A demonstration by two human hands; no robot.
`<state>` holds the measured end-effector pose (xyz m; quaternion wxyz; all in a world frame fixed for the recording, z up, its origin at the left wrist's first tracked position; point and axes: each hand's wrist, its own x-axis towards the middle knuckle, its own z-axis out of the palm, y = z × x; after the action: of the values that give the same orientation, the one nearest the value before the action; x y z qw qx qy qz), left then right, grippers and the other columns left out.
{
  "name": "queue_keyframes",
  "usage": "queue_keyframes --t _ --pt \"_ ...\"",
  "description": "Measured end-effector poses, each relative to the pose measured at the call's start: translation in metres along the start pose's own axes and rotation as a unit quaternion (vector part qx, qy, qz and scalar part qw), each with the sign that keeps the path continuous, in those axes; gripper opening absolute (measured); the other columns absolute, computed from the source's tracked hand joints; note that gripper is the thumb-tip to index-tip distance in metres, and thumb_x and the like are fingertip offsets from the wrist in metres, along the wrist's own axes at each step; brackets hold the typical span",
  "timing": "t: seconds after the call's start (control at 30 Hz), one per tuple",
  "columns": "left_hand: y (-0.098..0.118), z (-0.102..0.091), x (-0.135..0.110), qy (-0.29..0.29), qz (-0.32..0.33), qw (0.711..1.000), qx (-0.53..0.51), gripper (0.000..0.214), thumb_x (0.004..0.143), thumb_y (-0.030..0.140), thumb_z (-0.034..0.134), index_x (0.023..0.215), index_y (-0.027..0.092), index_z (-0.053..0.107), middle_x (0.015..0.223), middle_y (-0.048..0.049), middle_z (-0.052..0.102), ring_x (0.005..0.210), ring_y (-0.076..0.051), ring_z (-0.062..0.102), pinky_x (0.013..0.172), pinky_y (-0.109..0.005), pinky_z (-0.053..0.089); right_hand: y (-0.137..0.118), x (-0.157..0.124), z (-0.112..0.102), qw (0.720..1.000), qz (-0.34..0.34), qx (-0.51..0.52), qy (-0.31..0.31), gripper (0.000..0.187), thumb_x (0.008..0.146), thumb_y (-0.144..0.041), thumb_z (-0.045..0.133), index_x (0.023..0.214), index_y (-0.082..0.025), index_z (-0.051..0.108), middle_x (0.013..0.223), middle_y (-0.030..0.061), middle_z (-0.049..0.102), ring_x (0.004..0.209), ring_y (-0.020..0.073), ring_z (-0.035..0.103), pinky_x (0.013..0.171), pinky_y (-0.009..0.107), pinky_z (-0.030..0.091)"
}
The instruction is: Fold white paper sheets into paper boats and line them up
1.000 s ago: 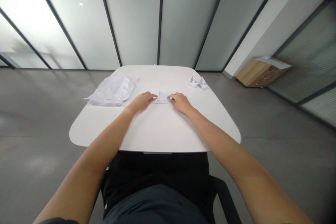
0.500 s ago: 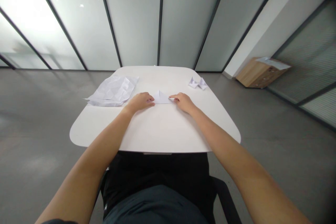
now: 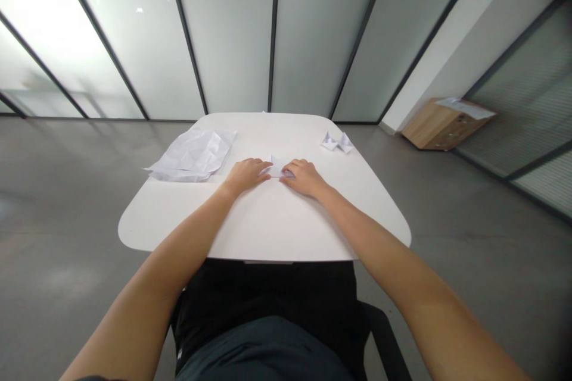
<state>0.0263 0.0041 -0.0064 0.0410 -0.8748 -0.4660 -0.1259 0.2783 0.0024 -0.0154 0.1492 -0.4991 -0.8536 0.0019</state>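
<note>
Paper (image 3: 276, 168), folded into a small peaked shape, lies on the white table (image 3: 286, 223) in front of the person, its straight edge toward the body and its point away. The left hand (image 3: 247, 175) grasps its left end, thumb by the near edge and fingers above; the right hand (image 3: 304, 177) grasps the right end in much the same way. Held from both sides, the piece seems kept flat and unable to slide or turn. It is too small in view to tell how its layers lie. Creased sheets (image 3: 192, 156) rest farther left, partly overhanging the table's edge, apparently set there to be out of the forearms' way. A two-pointed folded piece (image 3: 337, 142) stands at the far right, well apart from the fingers, where a sleeve or wrist is unlikely to crush it.
</note>
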Motion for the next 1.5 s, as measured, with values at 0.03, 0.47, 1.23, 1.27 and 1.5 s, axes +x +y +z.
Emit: queue_keyframes --t 0.03,0.47,1.23,1.27,1.5 --pt "0.0 -0.001 0.0 0.0 -0.002 1.0 0.003 0.046 0.105 0.054 0.053 0.146 0.034 0.062 0.129 -0.0077 0.073 0.115 -0.027 0.068 0.095 -0.035 0.052 0.0 0.0 0.0 1.0 0.0 -0.003 -0.004 0.039 0.1 -0.051 0.066 0.126 -0.023 0.074 0.13 0.0113 0.07 0.121 0.0308 0.059 0.104 0.043 0.043" --pt "0.011 -0.005 0.002 0.031 0.009 0.999 0.02 0.039 0.111 0.04 0.044 0.144 0.035 0.065 0.112 -0.0092 0.08 0.098 -0.024 0.076 0.084 -0.031 0.05 0.002 0.003 0.005 0.994 0.051 0.018 0.099 0.047 0.102 -0.041 0.06 0.143 -0.019 0.061 0.131 0.0158 0.07 0.123 0.0349 0.057 0.107 0.05 0.041" --pt "0.037 -0.001 0.005 0.127 -0.062 0.976 -0.167 0.035 0.108 0.035 0.047 0.138 0.024 0.061 0.108 -0.008 0.08 0.091 -0.023 0.076 0.089 -0.032 0.052 -0.015 0.01 0.013 0.947 0.166 0.253 0.102 0.049 0.093 -0.038 0.065 0.136 -0.016 0.056 0.094 0.0086 0.079 0.086 0.0268 0.074 0.078 0.033 0.054" --pt "0.037 0.0 0.006 0.118 -0.059 0.976 -0.172 0.037 0.107 0.038 0.051 0.139 0.024 0.061 0.109 -0.0072 0.08 0.089 -0.022 0.076 0.09 -0.032 0.052 -0.015 0.01 0.013 0.952 0.163 0.24 0.1 0.045 0.092 -0.033 0.064 0.134 -0.016 0.058 0.098 0.0093 0.079 0.087 0.0267 0.074 0.077 0.033 0.054" --pt "0.037 0.003 0.008 0.078 -0.103 0.979 -0.158 0.047 0.101 0.037 0.059 0.147 0.025 0.061 0.111 -0.0079 0.08 0.097 -0.025 0.076 0.093 -0.033 0.052 -0.02 0.007 0.009 0.97 0.139 0.183 0.078 0.037 0.094 -0.025 0.059 0.129 -0.016 0.065 0.107 0.0116 0.08 0.091 0.0253 0.073 0.079 0.03 0.051"
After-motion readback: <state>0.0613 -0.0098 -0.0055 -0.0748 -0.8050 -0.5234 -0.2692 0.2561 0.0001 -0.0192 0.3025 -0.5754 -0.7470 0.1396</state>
